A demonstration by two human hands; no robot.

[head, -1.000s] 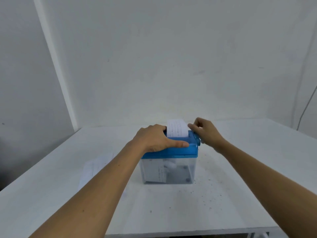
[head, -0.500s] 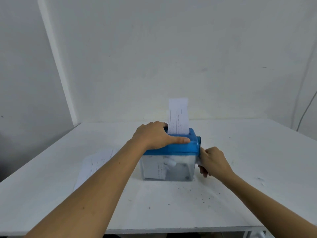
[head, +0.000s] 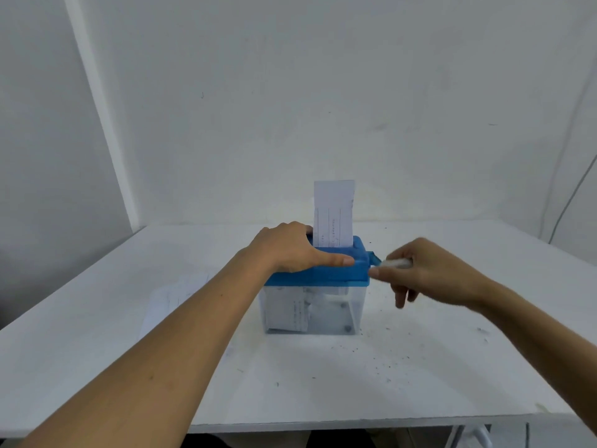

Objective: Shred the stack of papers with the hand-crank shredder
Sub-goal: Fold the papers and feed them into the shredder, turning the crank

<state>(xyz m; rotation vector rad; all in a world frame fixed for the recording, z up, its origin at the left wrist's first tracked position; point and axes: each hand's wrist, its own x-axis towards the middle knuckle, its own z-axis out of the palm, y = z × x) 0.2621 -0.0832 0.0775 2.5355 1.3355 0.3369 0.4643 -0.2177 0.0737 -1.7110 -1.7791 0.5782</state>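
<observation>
The right hand (head: 429,276) pinches the white crank handle (head: 395,262). The left hand (head: 290,250) clasps the blue lid of the shredder (head: 323,276), thumb along its front edge. A lined paper strip (head: 334,218) stands upright in the slot. The stack of papers (head: 174,295) lies to the left on the white, dark-flecked table (head: 420,383). Plain white walls (head: 290,92) rise behind, with a cable (head: 568,202) at right.

Walls (head: 290,92): plain white, pale strip (head: 108,124) in left corner | furniture: white table (head: 420,383), speckled | right: thin grey cable (head: 574,195) | light: even
</observation>
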